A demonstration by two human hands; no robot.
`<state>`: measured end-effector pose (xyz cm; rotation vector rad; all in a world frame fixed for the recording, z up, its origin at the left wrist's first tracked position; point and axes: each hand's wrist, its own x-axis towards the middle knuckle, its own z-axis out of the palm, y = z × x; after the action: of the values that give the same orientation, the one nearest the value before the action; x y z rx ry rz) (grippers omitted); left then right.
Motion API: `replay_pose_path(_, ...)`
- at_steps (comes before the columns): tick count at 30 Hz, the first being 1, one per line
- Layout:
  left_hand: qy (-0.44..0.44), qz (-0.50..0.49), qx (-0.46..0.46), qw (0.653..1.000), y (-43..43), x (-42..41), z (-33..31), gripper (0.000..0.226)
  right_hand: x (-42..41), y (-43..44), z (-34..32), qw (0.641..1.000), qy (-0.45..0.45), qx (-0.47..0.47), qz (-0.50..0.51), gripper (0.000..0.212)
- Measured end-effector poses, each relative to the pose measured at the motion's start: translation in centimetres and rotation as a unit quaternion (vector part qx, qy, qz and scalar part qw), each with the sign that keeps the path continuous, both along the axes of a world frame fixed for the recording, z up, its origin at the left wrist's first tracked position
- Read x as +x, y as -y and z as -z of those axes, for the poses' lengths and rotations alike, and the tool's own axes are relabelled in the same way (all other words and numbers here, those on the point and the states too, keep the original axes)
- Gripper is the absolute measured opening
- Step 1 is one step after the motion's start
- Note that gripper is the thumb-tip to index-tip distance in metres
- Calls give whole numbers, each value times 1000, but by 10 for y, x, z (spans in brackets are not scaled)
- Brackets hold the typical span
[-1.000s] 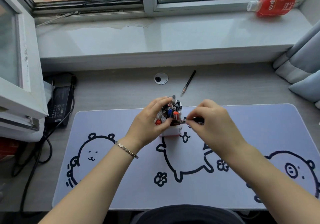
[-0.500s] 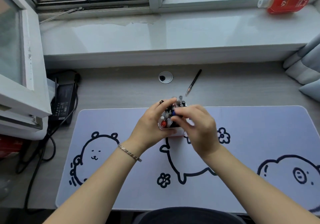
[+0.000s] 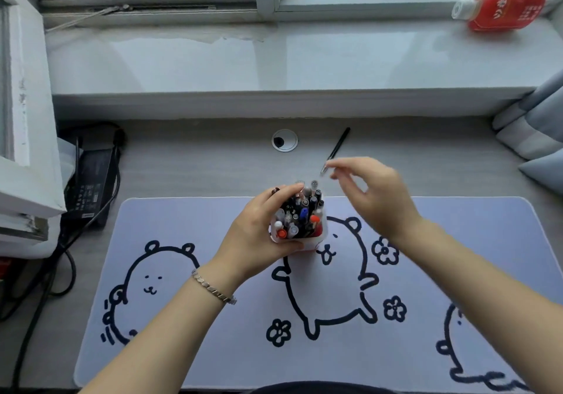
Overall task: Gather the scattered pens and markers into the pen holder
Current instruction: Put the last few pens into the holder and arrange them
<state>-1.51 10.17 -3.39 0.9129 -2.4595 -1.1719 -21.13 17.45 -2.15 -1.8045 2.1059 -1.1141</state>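
A white pen holder [image 3: 316, 243], packed with several pens and markers [image 3: 300, 214], stands on the mat near its far edge. My left hand [image 3: 259, 229] is wrapped around the holder's left side. My right hand [image 3: 376, 194] hovers blurred to the right of the holder and above the desk, fingers apart and empty, its fingertips close to the lower tip of a black pen [image 3: 336, 150]. That pen lies alone and slanted on the bare grey desk behind the mat.
A white desk mat [image 3: 213, 332] with black bear drawings covers the near desk. A cable grommet [image 3: 285, 140] sits left of the loose pen. A power adapter [image 3: 90, 183] and cables lie at left. A red bottle [image 3: 502, 8] lies on the windowsill; a cushion [image 3: 536, 131] is at right.
My right hand put a dark marker into the holder, let go and moved up and right toward the loose black pen. My left hand stayed on the holder.
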Motion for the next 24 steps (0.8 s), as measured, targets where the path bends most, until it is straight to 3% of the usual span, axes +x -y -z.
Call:
replay_pose_path(3, -11, 6, 0, 1000, 0, -1, -2, 82, -35, 35, 34, 978, -78, 179, 78, 39)
replay_pose_path(5, -8, 5, 1, 1000, 0, -1, -1, 81, -49, 55, 57, 949, -159, 272, 34, 47)
replay_pose_path(7, 7, 3, 6, 1000, 1, -1, 1, 83, -55, 68, 71, 917, -228, 328, -17, 42)
replay_pose_path(9, 16, 4, 7, 1000, 1, 0, 2, 86, -59, 74, 79, 906, -269, 323, -56, 29)
replay_pose_path(12, 15, 5, 12, 1000, 2, 0, 3, 87, -59, 69, 83, 918, -324, 213, -80, 18)
replay_pose_path(13, 14, 4, 12, 1000, 2, 0, 3, 88, -58, 64, 83, 937, -298, 168, -68, 20)
replay_pose_path(16, 14, 1, 7, 1000, 1, 0, 4, 86, -34, 40, 54, 998, -63, 19, 16, 12)
replay_pose_path(18, 15, 1, 5, 1000, 0, 0, 4, 85, -20, 15, 25, 991, 104, -62, 55, 22)
replay_pose_path(20, 13, 3, 6, 1000, -1, 0, 2, 85, -3, -14, -4, 967, 212, -137, 43, 35)
replay_pose_path(22, 6, 3, 11, 1000, -2, -1, -1, 80, 12, -38, -22, 947, 260, -186, 26, 41)
replay_pose_path(24, -1, 2, 19, 1000, -4, -2, -4, 77, 27, -52, -26, 937, 284, -201, 15, 30)
